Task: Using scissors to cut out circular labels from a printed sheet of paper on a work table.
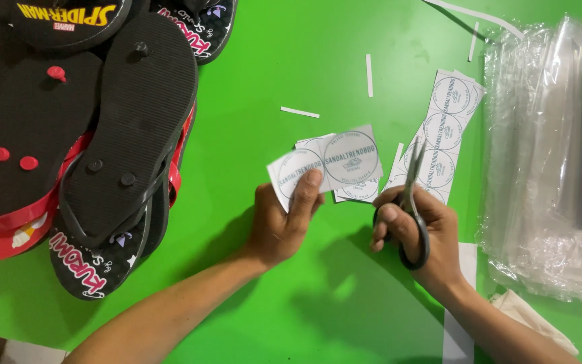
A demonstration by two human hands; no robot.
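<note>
My left hand (284,219) pinches a cut square paper label (291,176) with a round printed mark, held just above the green table (271,81). More cut square labels (353,162) lie in a small overlapping pile right beside it. My right hand (415,232) grips black-handled scissors (412,202), blades nearly closed and pointing away from me. The blade tips rest over a strip of uncut round-mark labels (442,131) lying diagonally on the table.
A pile of black and red flip-flops (95,135) fills the left side. A stack of clear plastic bags (554,155) sits at the right. Thin white paper offcuts (300,112) lie scattered on the green surface. A white paper strip (458,323) lies under my right forearm.
</note>
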